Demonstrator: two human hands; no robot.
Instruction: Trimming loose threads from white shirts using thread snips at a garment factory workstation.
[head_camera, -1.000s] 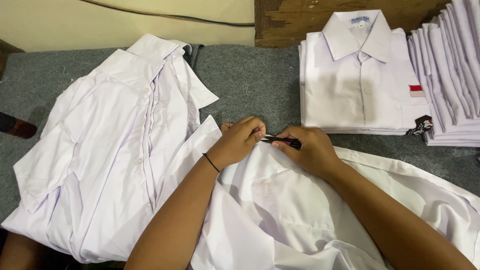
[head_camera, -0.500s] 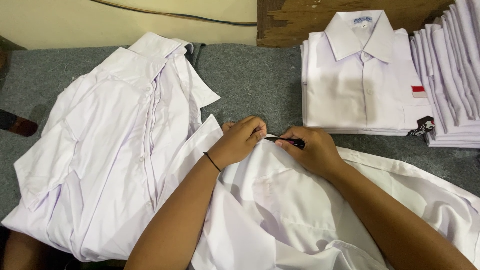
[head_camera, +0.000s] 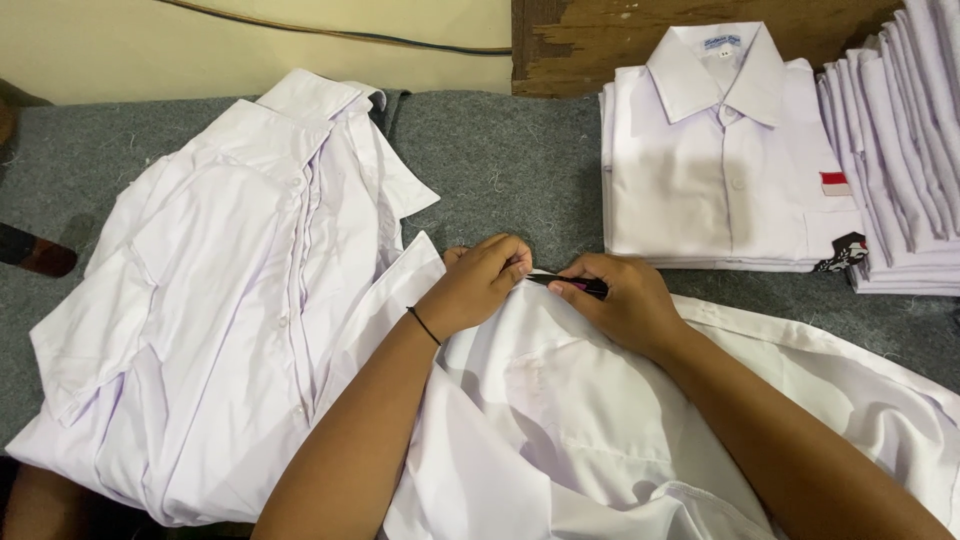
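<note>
Head view | right hand fingers pinch dark tool at shirt edge | left hand fingers closed on cloth, holding it taut | shirt on grey tabletop; loose pile left, folded stack right

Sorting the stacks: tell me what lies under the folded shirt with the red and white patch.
Under the folded shirt more folded white shirts show as edges. The grey felt table beneath them is covered.

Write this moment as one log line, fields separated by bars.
left hand: pinches shirt edge | right hand: holds black tool at same edge | left: loose shirts | far right: folded shirts
</note>
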